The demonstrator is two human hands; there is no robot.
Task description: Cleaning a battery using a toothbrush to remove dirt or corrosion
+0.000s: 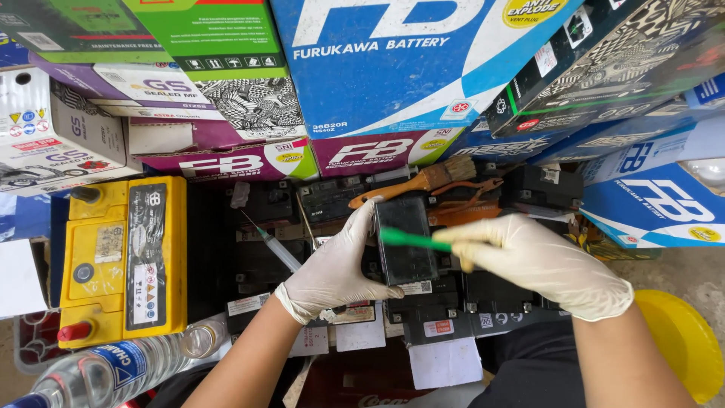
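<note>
- At the scene's centre, the left hand [332, 268] has its gloved fingers [361, 219] closed around a small black battery [404, 240], held upright above a row of black batteries [453, 302].
- The right hand [540, 261] pinches a green tool [411, 240] across the battery's face.
- Just beyond lies a paintbrush [427, 180]; to the left, a syringe [273, 245] and a yellow battery [124, 257].

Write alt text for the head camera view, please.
Two white-gloved hands work over black batteries: the left hand holds a small black battery, the right hand holds a green stick against it. A yellow battery sits left.
</note>
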